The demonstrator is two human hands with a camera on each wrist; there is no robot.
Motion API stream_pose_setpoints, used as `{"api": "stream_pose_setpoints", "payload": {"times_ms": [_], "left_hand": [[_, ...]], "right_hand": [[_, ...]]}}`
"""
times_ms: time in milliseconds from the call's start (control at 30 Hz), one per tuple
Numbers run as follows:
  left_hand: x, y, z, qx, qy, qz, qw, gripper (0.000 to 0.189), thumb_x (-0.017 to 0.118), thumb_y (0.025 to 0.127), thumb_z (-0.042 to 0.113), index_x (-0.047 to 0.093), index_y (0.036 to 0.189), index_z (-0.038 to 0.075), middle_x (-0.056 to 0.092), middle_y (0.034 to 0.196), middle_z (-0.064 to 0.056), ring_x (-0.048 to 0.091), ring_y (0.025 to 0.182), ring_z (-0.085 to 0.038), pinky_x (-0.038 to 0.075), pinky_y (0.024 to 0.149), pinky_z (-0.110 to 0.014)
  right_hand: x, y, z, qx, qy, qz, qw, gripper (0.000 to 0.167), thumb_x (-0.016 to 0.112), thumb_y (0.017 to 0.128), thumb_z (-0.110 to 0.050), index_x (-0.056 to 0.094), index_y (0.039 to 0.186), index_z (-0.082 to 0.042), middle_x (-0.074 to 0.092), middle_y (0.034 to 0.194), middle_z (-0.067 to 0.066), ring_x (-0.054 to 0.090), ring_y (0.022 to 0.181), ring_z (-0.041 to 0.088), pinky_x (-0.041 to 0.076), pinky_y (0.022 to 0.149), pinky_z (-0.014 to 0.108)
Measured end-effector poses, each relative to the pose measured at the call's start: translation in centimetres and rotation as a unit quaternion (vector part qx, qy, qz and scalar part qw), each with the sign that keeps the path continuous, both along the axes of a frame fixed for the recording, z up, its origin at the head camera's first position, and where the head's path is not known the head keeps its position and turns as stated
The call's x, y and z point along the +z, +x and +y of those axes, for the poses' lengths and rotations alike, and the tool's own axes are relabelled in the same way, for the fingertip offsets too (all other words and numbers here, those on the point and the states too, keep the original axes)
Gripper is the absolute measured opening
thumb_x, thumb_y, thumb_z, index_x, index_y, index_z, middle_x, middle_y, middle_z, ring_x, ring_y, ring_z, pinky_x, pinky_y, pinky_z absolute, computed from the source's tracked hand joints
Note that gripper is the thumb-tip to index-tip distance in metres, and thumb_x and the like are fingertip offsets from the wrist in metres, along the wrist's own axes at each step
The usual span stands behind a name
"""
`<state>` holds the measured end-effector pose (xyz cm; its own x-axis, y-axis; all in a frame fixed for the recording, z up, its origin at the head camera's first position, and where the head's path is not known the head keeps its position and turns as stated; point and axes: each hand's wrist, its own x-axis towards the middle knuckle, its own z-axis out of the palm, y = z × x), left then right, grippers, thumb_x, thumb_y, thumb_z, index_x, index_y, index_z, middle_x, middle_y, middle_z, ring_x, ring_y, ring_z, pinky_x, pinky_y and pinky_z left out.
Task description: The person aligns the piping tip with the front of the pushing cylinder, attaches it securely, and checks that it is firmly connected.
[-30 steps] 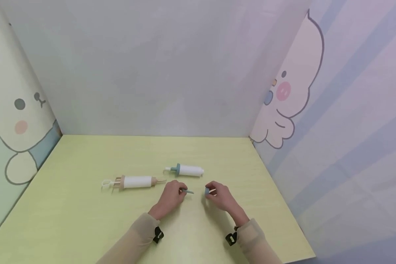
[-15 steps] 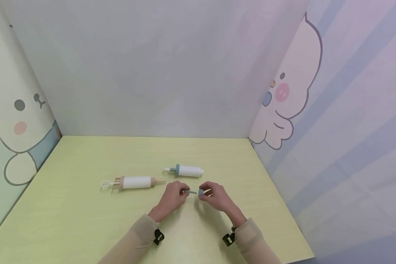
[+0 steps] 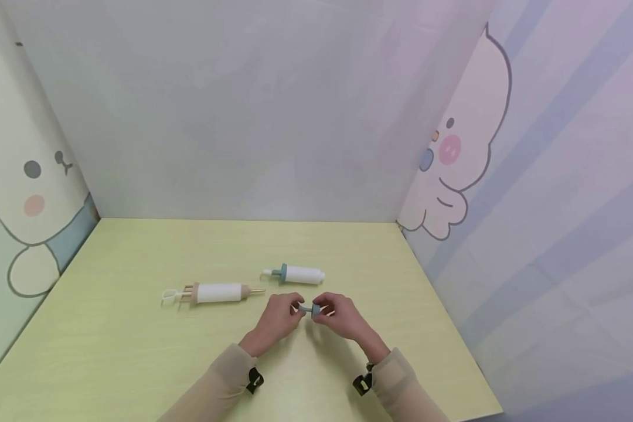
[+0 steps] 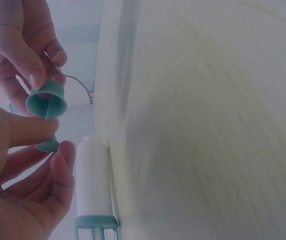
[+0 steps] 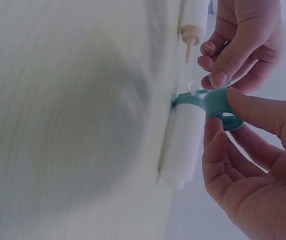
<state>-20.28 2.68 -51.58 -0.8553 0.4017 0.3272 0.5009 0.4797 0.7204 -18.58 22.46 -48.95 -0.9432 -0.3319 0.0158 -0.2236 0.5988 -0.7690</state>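
Assembly looks like the step in hand: above the counter (image 3: 111, 351), nearer its right edge than its left, my left grip (image 3: 278, 315) narrowly pinches a teal stick (image 3: 306, 309); my right grip (image 3: 344, 316), parted ring-wide, pinches a teal ring (image 3: 316, 310). Whether they touch, I can't tell; next, I judge, calls for careful alignment.

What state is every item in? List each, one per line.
Teal ring cap: raised, pinched by the right hand.
Teal flared nozzle: pinched by the left hand; whether joined to the cap, unclear.
Teal-and-white syringe: on its side, front end uncapped.
Beige-and-white syringe: on its side, beige tip fitted.
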Motion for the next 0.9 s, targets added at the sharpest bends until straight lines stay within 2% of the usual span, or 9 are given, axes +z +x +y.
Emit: {"api": "stream_pose_setpoints", "payload": {"times_ms": [233,533,700,900], "left_hand": [[0.29,0.05,0.02,0.006,0.003,0.001,1.0,0.015,0.074,0.079,0.006,0.069,0.092,0.003,0.067,0.079,-0.002,0.059,0.061,-0.004,0.048,0.056,-0.022],[0.59,0.25,0.39,-0.006,0.011,0.0,0.9999,0.015,0.075,0.078,0.006,0.068,0.09,0.003,0.068,0.076,0.0,0.057,0.059,-0.002,0.046,0.053,-0.021],[0.79,0.47,0.34,0.001,0.019,-0.023,0.9996,0.014,0.076,0.077,0.006,0.066,0.086,0.006,0.07,0.078,-0.001,0.059,0.06,-0.002,0.047,0.053,-0.021],[0.95,0.54,0.2,-0.007,0.021,-0.027,0.9994,0.015,0.073,0.079,-0.001,0.065,0.09,0.005,0.068,0.082,-0.004,0.061,0.065,-0.005,0.048,0.056,-0.022]], "right_hand": [[0.13,-0.03,-0.18,0.001,-0.006,0.009,0.9999,0.03,0.074,0.083,-0.01,0.065,0.11,0.0,0.067,0.1,0.006,0.065,0.082,0.015,0.052,0.068,0.029],[-0.11,-0.11,-0.22,0.005,-0.002,0.009,0.9999,0.029,0.074,0.084,-0.013,0.066,0.109,-0.002,0.066,0.099,0.0,0.064,0.082,0.014,0.051,0.068,0.029],[-0.21,-0.11,-0.24,0.006,-0.003,0.018,0.9998,0.029,0.074,0.084,-0.012,0.066,0.11,-0.001,0.066,0.1,0.0,0.063,0.08,0.013,0.051,0.068,0.029],[0.02,-0.03,-0.51,0.005,0.0,0.027,0.9996,0.028,0.075,0.083,-0.012,0.066,0.108,-0.006,0.066,0.1,-0.001,0.063,0.079,0.012,0.051,0.068,0.029]]}}
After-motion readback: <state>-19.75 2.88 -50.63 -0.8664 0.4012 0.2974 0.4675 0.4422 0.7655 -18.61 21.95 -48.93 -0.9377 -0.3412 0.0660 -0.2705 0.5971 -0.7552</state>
